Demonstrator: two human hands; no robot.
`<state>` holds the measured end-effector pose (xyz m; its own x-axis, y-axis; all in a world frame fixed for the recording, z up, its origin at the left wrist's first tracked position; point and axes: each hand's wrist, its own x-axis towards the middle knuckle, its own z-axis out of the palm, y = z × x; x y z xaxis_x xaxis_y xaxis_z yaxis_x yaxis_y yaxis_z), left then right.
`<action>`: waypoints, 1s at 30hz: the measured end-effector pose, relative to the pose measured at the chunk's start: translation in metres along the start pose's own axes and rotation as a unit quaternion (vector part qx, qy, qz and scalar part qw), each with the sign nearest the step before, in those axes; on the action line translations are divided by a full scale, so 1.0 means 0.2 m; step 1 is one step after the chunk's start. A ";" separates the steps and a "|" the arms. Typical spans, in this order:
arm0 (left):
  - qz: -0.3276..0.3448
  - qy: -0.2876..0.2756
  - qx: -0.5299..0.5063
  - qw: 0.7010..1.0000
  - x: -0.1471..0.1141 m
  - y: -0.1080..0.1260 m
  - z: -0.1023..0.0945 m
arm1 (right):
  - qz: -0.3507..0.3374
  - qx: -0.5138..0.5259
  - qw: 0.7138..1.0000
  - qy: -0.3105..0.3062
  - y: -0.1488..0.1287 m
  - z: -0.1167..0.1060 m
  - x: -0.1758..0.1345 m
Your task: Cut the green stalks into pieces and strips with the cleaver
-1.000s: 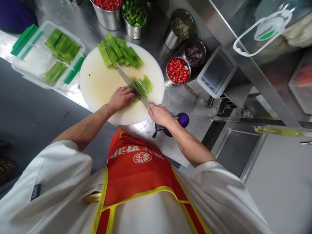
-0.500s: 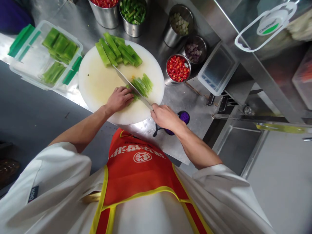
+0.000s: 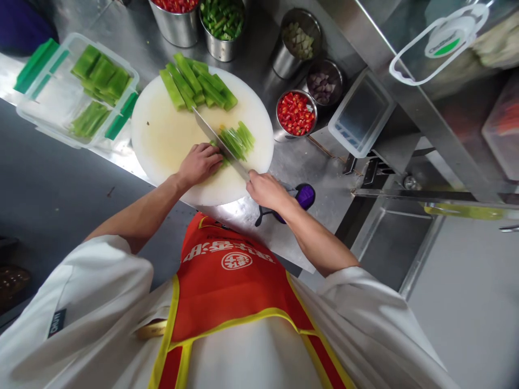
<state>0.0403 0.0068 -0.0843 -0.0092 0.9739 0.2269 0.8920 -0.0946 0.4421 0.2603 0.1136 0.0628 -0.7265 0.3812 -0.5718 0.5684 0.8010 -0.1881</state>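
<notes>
My right hand (image 3: 265, 189) is closed round the handle of a kitchen knife (image 3: 217, 139), whose long blade points up and left across a round white cutting board (image 3: 162, 135). My left hand (image 3: 201, 162) presses down with bent fingers on a green vegetable piece (image 3: 214, 162), mostly hidden under the fingertips and close against the blade. Thin green strips (image 3: 239, 139) lie cut on the blade's right side. Toward the board's far edge rests a pile of thicker green vegetable sticks (image 3: 198, 84), the blade's tip near them.
A clear box (image 3: 52, 116) with green pieces stands left. Beyond the board are steel pots of chopped green peppers (image 3: 222, 20) and red chilies (image 3: 295, 114). An empty plastic container (image 3: 360, 116) sits at right. A purple-and-black object (image 3: 305, 196) lies beside my right wrist.
My right hand and the knife handle have shifted slightly up and left. My left hand stays on the vegetable almost unmoved.
</notes>
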 end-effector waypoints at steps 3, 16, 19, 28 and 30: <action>-0.002 0.002 0.005 1.000 0.00 0.01 -0.01 | -0.005 0.002 1.000 0.008 0.00 0.01 0.02; -0.012 -0.017 -0.014 1.000 0.01 0.02 -0.05 | -0.002 0.005 1.000 0.019 -0.01 0.09 0.07; 0.001 -0.044 0.003 0.999 0.01 0.00 -0.12 | -0.004 0.003 1.000 0.025 0.00 0.09 0.08; 0.093 -0.200 -0.001 0.975 0.07 -0.11 -0.19 | -0.002 0.008 1.000 0.023 -0.02 0.04 0.05; 0.078 -0.175 0.000 0.982 0.07 -0.11 -0.18 | -0.010 0.010 0.999 0.029 -0.02 0.02 0.02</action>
<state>0.0040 0.0151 -0.0595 0.2825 0.9590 -0.0205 0.8706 -0.2474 0.4253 0.2562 0.1104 0.0585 -0.7581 0.3920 -0.5212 0.5609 0.7997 -0.2143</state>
